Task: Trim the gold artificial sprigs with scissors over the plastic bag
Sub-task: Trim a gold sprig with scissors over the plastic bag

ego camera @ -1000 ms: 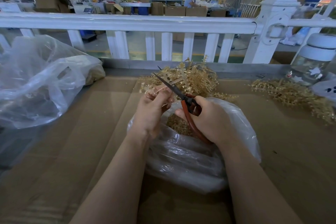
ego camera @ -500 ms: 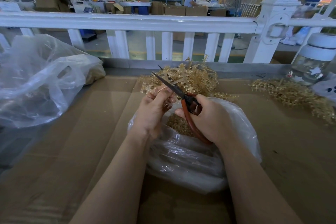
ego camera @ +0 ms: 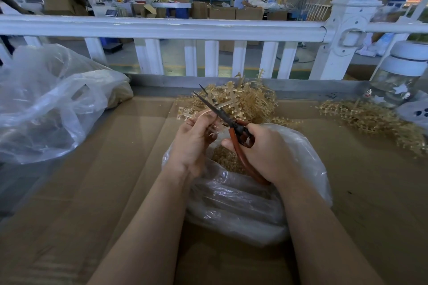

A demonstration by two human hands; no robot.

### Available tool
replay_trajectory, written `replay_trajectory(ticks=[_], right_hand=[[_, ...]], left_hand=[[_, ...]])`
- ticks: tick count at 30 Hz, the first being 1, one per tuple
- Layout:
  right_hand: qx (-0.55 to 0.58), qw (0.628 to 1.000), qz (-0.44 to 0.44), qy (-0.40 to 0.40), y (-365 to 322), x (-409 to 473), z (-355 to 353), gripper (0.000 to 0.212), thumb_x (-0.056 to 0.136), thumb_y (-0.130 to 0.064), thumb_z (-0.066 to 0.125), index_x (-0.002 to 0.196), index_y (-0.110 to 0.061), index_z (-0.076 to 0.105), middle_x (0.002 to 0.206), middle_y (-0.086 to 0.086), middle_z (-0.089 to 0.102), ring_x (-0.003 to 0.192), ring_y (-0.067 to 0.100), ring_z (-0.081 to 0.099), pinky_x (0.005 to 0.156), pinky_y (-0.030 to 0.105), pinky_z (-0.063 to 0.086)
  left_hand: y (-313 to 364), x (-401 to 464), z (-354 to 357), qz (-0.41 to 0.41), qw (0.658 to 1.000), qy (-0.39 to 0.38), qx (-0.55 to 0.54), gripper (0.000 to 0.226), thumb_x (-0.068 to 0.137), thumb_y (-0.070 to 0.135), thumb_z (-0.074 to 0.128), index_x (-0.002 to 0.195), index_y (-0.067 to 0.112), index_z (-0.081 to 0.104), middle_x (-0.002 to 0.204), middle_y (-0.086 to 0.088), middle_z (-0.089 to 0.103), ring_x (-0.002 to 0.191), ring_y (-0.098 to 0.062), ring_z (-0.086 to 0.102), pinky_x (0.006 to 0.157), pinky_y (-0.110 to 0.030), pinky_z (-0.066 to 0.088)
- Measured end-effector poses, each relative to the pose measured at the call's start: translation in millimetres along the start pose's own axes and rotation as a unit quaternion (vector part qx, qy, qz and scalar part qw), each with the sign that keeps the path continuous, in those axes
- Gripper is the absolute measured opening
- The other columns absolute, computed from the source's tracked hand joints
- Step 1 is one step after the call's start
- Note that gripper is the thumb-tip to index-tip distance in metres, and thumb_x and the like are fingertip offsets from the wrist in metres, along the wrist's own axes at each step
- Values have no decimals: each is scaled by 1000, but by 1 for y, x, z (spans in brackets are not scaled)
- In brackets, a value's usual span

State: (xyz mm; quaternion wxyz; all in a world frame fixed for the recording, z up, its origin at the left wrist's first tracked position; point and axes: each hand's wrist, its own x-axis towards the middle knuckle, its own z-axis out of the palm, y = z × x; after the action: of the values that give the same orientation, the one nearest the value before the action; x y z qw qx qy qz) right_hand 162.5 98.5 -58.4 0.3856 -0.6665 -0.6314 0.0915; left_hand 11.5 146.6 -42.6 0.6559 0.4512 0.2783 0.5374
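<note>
We pinch a gold sprig [ego camera: 209,112] in our left hand [ego camera: 192,143], our right hand [ego camera: 266,152] gripping the scissors [ego camera: 222,114] above the plastic bag [ego camera: 301,157], where trimmings already lie; piles far [ego camera: 252,99] and right [ego camera: 370,118] seem still uncut

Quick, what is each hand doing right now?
Left hand: fingers pinching a gold sprig.
Right hand: fingers curled round the handles of the scissors, blades slightly apart.
</note>
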Motion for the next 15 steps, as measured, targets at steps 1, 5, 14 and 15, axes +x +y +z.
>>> replay_trajectory(ticks=[1,5,14,15], right_hand=[[2,1000,1,-4,0,0,0,66,63,-93,50,73,-28,58,75,-30,62,66,-4,58,50,22,34],[-3,1000,5,-12,1,1,-1,62,63,-90,53,75,-30,59,69,-22,63,67,-6,59,51,20,34],[-120,992,-33,-23,-6,-6,-15,48,77,-80,60,68,-35,48,55,-13,53,60,-8,55,49,14,38],[-120,992,-32,-31,-6,-6,-17,47,78,-78,61,68,-34,48,55,-12,52,62,-11,54,52,12,40]], left_hand=[[-1,1,-1,-3,1000,2,3,24,95,11,57,72,13,64,71,-5,63,65,-16,60,61,-25,50],[-3,2,-3,-17,1000,12,7,33,94,13,58,61,17,61,65,-2,60,62,-16,56,60,-27,47],[1,6,-8,-42,985,120,-115,20,91,12,61,74,22,58,57,11,54,55,-3,51,59,-18,41],[1,6,-8,-49,982,131,-130,16,90,13,64,78,21,60,58,11,55,56,-3,52,58,-16,43]])
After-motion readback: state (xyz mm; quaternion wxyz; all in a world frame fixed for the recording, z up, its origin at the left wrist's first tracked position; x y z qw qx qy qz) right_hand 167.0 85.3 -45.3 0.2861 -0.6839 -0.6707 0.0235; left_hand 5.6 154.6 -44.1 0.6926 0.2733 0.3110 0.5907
